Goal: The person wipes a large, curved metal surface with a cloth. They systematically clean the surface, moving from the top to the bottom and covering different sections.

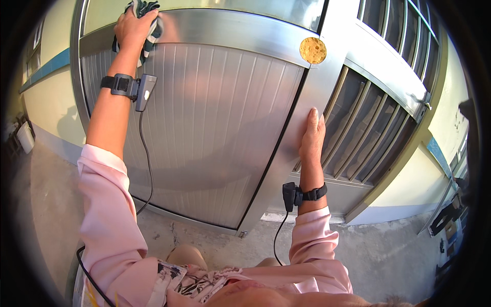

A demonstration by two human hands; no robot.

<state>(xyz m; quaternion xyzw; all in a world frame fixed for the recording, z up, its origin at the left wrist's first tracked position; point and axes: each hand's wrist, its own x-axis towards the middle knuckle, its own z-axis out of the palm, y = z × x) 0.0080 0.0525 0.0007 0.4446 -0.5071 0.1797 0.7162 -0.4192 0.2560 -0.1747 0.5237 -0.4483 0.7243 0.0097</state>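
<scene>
At the upper left, my left hand [134,28] presses a dark green and white striped cloth [150,36] against the horizontal metal rail [230,30] of a door. Below that rail is the door's ribbed metal panel [199,126], and above it a glass pane [215,5]. My right hand [312,136] rests around the edge of the door's metal frame, thumb up, beside the barred section; part of its fingers is hidden. A round yellow, sponge-like disc [313,50] sits on the frame above my right hand. Both wrists wear black strapped devices with cables.
Metal bars [362,130] cover an opening right of the door, and a latch [427,103] sits on its far edge. A concrete floor [184,234] lies below. A white bucket [25,137] stands at far left. Part of a person in dark clothes [445,217] shows at far right.
</scene>
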